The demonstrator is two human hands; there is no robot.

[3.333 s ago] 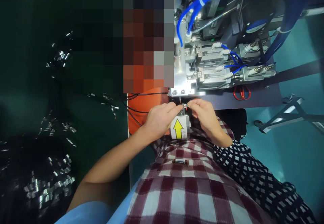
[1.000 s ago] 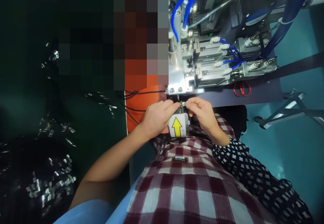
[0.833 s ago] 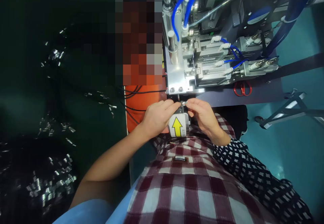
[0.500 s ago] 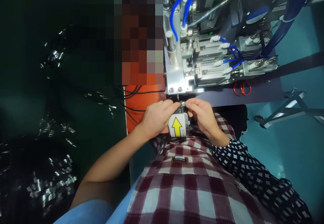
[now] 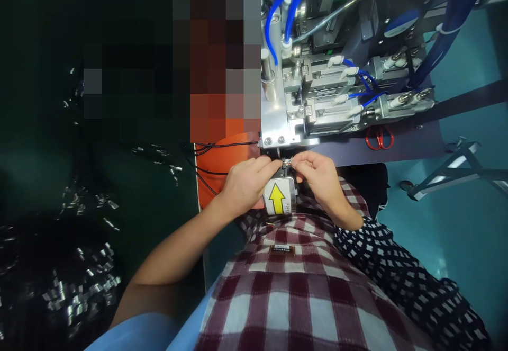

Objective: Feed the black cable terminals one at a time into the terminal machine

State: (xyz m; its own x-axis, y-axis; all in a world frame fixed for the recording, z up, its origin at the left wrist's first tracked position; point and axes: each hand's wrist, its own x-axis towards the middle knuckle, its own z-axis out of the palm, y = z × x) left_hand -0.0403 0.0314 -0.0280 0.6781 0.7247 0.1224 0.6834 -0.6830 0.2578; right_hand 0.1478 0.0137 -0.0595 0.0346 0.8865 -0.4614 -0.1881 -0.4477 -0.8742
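Observation:
My left hand [image 5: 246, 182] reaches in from the left, fingers together and tips pressed down at the front of the machine [image 5: 273, 128]. What those fingers hold is hidden under them. My right hand [image 5: 317, 179] pinches thumb and forefinger at one end of a small shiny metal piece [image 5: 287, 162], too small to name exactly. Its other end lies by my left fingertips, over a dark fixture. Just below sits a white label plate with a yellow arrow [image 5: 277, 197], nearest my left hand's edge.
Black cables [image 5: 214, 171] cross the orange surface [image 5: 204, 192] on the left. Several cables with shiny metal ends [image 5: 81, 282] lie on the dark surface beyond. Red-handled scissors [image 5: 380, 138] rest on the grey machine bed [image 5: 416, 147]. Blue air hoses [image 5: 291, 15] hang above the metal cylinders.
Both hands stay at the same spot by the fixture. My right hand and wrist have shifted very slightly to the right; the left hand looks unchanged.

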